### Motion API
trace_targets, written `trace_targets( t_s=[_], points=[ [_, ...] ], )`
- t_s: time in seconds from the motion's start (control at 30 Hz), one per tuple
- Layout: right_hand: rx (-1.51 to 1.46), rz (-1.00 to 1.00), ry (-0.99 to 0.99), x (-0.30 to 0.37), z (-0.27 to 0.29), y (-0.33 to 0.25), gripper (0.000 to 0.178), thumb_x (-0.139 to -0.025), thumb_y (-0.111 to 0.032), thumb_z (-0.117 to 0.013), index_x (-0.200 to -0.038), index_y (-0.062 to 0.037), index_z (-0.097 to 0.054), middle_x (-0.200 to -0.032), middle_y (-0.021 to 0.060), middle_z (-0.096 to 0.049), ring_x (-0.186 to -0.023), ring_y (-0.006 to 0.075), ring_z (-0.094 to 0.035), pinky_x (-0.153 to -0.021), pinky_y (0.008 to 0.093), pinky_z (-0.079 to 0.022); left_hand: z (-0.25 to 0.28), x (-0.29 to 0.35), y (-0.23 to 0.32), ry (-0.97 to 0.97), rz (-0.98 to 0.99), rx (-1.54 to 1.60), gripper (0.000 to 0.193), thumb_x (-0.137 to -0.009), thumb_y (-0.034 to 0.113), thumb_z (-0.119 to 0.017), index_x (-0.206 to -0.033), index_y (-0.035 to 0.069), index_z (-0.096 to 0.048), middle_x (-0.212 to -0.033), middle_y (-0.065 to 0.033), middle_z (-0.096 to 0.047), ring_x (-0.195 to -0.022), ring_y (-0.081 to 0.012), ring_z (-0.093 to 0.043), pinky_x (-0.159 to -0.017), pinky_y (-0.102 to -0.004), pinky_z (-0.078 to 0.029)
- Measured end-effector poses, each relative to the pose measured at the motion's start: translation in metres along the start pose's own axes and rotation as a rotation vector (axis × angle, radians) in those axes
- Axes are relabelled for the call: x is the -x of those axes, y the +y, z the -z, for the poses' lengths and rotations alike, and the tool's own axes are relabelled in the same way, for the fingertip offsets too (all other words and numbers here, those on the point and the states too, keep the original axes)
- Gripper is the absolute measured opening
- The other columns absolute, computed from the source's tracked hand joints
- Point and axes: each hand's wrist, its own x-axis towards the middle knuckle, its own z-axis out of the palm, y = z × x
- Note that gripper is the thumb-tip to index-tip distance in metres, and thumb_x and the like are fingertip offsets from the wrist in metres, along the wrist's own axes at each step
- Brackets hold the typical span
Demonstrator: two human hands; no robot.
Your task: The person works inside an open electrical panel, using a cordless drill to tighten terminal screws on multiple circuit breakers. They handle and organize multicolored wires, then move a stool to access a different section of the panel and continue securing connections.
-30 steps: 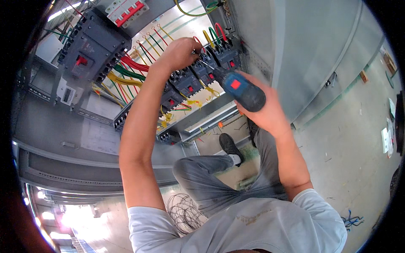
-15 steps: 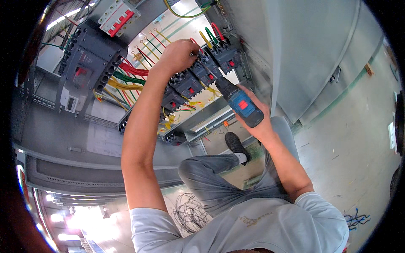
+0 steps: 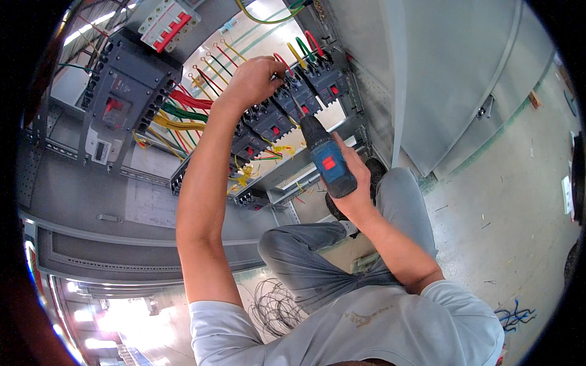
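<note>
My right hand (image 3: 357, 180) is wrapped round a cordless drill driver (image 3: 329, 163), blue and black with a red patch on its back end. Its long thin bit (image 3: 296, 100) points up toward the top terminals of a black circuit breaker (image 3: 295, 97) in a row of several with red levers. Whether the tip touches a screw I cannot tell. Over the same row, my left hand (image 3: 253, 82) has its fingers closed in a pinch at the terminals. A looped red wire (image 3: 282, 59) rises beside its fingertips; what they hold is hidden.
A large black breaker (image 3: 128, 91) stands at left with red, green and yellow cables (image 3: 180, 119). Above it is a white breaker (image 3: 168, 27) with red levers. Thin wires with ring lugs stick up behind my left hand. A grey cabinet panel (image 3: 452, 79) rises at right.
My right hand has swung the drill driver to the left, and its bit now lines up more closely with the breaker terminals. My left hand has shifted slightly left.
</note>
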Motion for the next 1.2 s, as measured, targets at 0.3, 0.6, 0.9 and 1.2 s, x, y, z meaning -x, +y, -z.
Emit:
trace_targets(
  t_s=[0.3,0.6,0.9,1.2],
  points=[
    [-0.020,0.035,0.013,-0.002,-0.007,-0.001,0.059,-0.077,-0.004,-0.076,-0.133,0.0000,-0.060,-0.109,0.0204,-0.068,-0.098,0.0359,-0.070,-0.086,0.0388,-0.055,0.003,-0.003,-0.001,-0.036,-0.017,-0.008,0.013,-0.080,0.011,-0.074,-0.091,0.005,-0.069,-0.092,-0.0160,-0.069,-0.088,-0.0366,-0.068,-0.078,-0.0445,-0.054],
    [-0.023,0.013,-0.025,-0.006,-0.003,0.012,0.059,-0.076,-0.005,-0.077,-0.132,0.0013,-0.060,-0.111,0.0219,-0.069,-0.100,0.0382,-0.069,-0.087,0.0410,-0.055,0.001,-0.005,-0.004,-0.032,-0.023,0.122,0.022,-0.081,0.008,-0.074,-0.102,0.002,-0.070,-0.099,-0.0129,-0.071,-0.093,-0.0312,-0.070,-0.084,-0.0397,-0.055],
    [-0.055,0.005,-0.005,-0.007,-0.002,0.004,0.045,-0.082,0.002,-0.072,-0.126,0.0023,-0.064,-0.115,0.0173,-0.072,-0.102,0.0280,-0.072,-0.092,0.0344,-0.054,-0.046,0.013,0.012,0.377,0.689,0.483,0.068,-0.089,0.045,-0.075,-0.124,-0.012,-0.062,-0.110,-0.0212,-0.073,-0.102,-0.0261,-0.071,-0.090,-0.0352,-0.053],
    [-0.041,0.035,-0.052,-0.008,-0.001,0.010,0.059,-0.073,-0.002,-0.077,-0.130,0.0022,-0.060,-0.117,0.0225,-0.069,-0.106,0.0375,-0.070,-0.092,0.0396,-0.055,-0.064,0.014,-0.010,0.350,0.550,0.552,0.066,-0.087,0.039,-0.073,-0.129,-0.009,-0.061,-0.106,-0.0228,-0.073,-0.090,-0.0275,-0.070,-0.081,-0.0370,-0.054]
  ],
)
